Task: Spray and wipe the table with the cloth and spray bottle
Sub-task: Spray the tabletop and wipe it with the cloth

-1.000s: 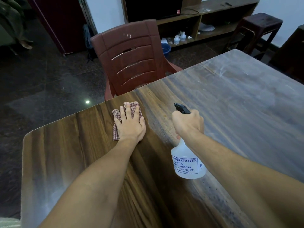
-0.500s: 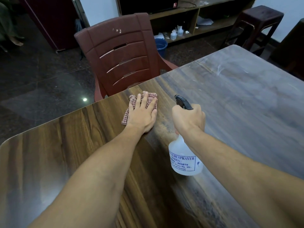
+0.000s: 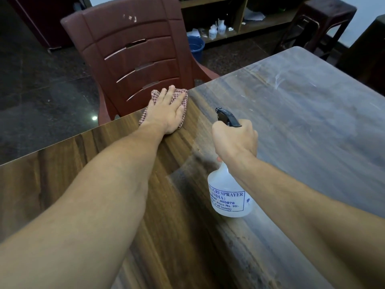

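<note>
Grip: left hand (image 3: 167, 114) flat on cloth (image 3: 181, 94); right hand (image 3: 235, 140) clasps spray bottle (image 3: 227, 197).
Progress: table (image 3: 312, 126) hazy far half likely unwiped.

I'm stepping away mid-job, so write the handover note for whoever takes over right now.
Left hand: flat, pressing the checked cloth on the far edge of the table, by the red plastic chair.
Right hand: grip round the neck of the spray bottle, over the table.
Done: the near-left wood looks wiped.
Left: the hazy, streaked right side.
</note>
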